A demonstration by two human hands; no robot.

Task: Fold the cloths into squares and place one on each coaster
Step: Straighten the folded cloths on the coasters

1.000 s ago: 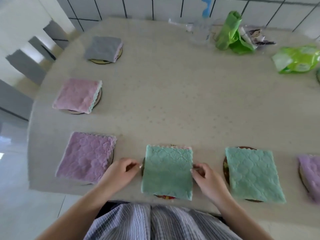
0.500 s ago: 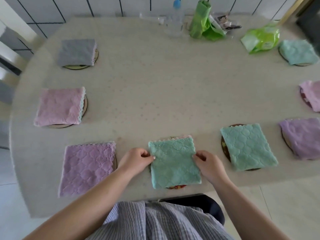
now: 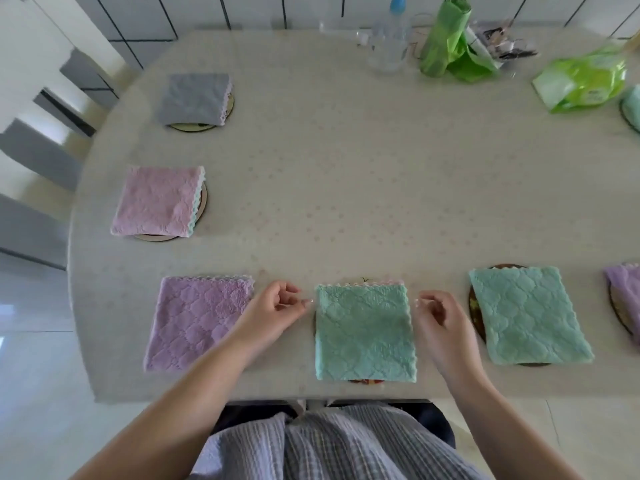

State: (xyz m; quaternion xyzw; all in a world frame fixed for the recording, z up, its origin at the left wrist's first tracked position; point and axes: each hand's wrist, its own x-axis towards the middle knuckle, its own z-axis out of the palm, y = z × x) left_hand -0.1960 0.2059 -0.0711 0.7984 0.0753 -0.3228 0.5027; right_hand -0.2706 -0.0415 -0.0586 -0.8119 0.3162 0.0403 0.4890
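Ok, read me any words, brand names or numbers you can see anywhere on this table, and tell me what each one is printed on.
None can be read.
Green packet at the far right: some print on its face, too blurred to read.
Crumpled wrapper behind the green bag: dark marks, illegible.
Clear bottle: no label legible.
The folded cloths and the coasters show patterns only, no text.

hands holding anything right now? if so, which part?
Nothing is held. The left hand and right hand sit loosely curled beside the middle green cloth, fingertips just off its left and right edges. The cloth lies flat on its coaster.
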